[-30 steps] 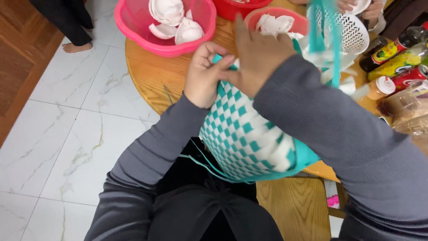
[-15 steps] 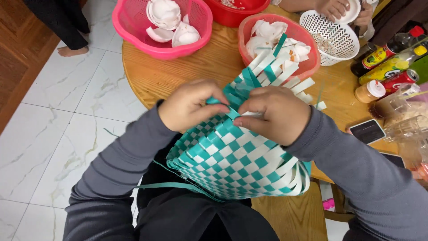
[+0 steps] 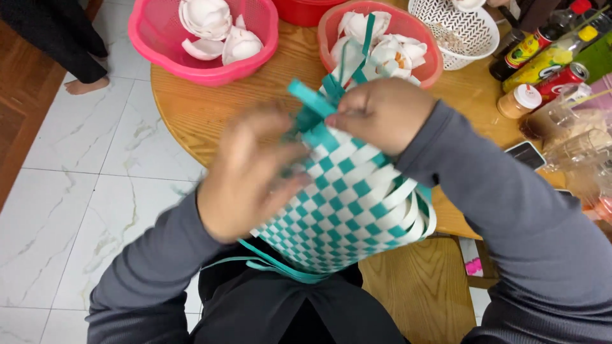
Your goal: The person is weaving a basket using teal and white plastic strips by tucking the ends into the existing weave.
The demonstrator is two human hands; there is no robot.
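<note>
Head view, blurred left hand grip unclear, right hand pinching teal strip of woven basket

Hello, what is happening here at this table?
A person in grey sleeves is weaving a teal and white basket held over the lap at the edge of a round wooden table. The right hand pinches a teal strip at the top of the weave, and the left hand, blurred, presses on the basket's side. On the table stand a pink basket and a red basket with white shell-like pieces, and some bottles.
</note>
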